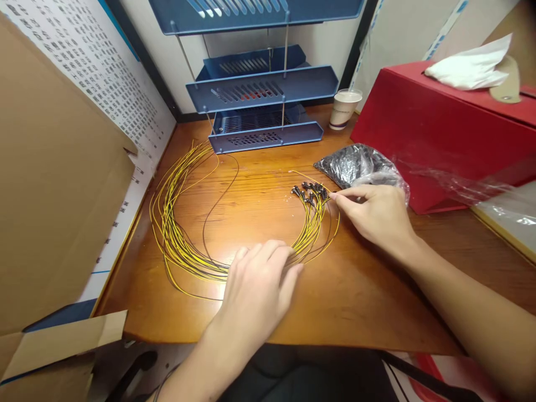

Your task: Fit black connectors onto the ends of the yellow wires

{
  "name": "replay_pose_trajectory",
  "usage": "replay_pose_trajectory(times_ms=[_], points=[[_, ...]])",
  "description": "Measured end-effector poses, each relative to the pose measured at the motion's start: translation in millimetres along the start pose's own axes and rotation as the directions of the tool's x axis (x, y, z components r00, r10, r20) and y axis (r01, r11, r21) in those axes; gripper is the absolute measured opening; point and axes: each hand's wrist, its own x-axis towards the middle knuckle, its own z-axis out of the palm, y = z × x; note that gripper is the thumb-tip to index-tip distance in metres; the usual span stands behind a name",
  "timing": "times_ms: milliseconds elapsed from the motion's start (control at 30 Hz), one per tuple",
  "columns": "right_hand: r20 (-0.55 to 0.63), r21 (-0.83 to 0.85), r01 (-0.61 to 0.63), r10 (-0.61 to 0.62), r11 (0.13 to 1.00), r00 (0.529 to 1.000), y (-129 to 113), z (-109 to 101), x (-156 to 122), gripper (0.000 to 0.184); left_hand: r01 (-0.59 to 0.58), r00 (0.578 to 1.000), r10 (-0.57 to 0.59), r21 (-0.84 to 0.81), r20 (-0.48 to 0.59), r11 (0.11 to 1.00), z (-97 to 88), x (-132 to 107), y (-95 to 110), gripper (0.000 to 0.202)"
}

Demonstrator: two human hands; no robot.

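Yellow and black wires (167,240) lie in a large loop on the table, gathered into one bundle near the front. My left hand (259,279) is palm down over that bundle, its fingers curled over the wires and its thumb a little apart; the fingertips are partly hidden. To the right, the bundle curves up to a cluster of small black connectors (309,192) at the wire ends. My right hand (372,215) pinches a wire end at the cluster's right side between thumb and forefinger. Behind that hand lies a clear plastic bag (355,162) of small black parts.
A blue tiered rack (263,89) stands at the back, with a paper cup (344,109) beside it. A red box (435,128) with white tissue (473,64) on top is at right. Cardboard (54,184) rises at left. The wooden table (343,301) ends close to my body.
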Motion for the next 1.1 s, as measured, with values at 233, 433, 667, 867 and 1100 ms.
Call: replay_pose_trajectory(times_ms=[233, 433, 667, 867, 1100], points=[[0.072, 0.073, -0.144, 0.139, 0.987, 0.988, -7.1, -1.8, 3.6, 0.021, 0.012, 0.999, -0.013, 0.027, 0.045, 1.000, -0.4, 3.4, 3.1, 0.012], [0.142, 0.192, -0.197, 0.172, 0.961, 0.975, -5.1, -0.1, 5.0, 0.021, 0.001, 0.996, -0.006, 0.062, 0.083, 0.998, -11.6, 16.2, 13.6, 0.017], [0.109, 0.266, -0.160, 0.135, 0.951, 0.985, 1.9, 0.0, 4.9, 0.021, 0.029, 0.998, -0.017, -0.177, 0.067, 0.984, -9.8, 56.9, 9.8, 0.021], [0.084, 0.398, -0.091, 0.062, 0.913, 0.995, -0.7, -2.8, 2.4, 0.018, 0.360, 0.933, -0.233, -0.749, 0.275, 0.556, 1.1, 103.0, -0.1, 0.056], [0.070, 0.396, 0.078, -0.115, 0.915, 0.991, -2.9, -3.5, 0.1, 0.009, 0.329, 0.937, -0.207, -0.907, 0.280, 0.262, -1.6, 123.0, 1.0, 0.043]])
